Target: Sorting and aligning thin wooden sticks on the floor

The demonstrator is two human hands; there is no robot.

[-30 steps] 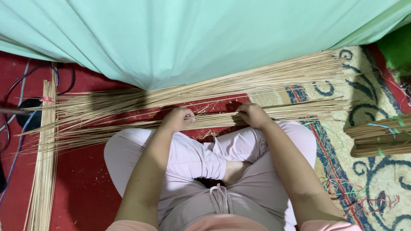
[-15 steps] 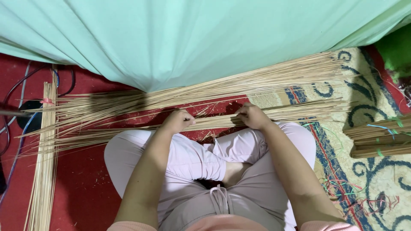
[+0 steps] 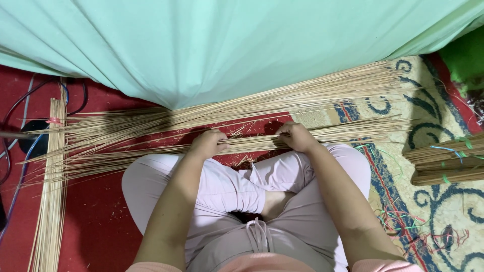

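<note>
Both hands grip one bundle of thin sticks (image 3: 252,142) lying crosswise just before the crossed legs: the left hand (image 3: 207,143) has its fingers curled over it, the right hand (image 3: 297,136) is closed round it nearby. By the look of it the sticks are being gathered and evened, which calls for a firm, level hold. More loose sticks (image 3: 312,95) fan out beyond on the red carpet (image 3: 101,221), under a pale green cloth (image 3: 227,40), with tied bundles (image 3: 448,166) on the patterned rug (image 3: 433,211) at right.

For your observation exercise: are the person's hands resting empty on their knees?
No, the left hand and right hand each grip the bundle of thin sticks.
</note>
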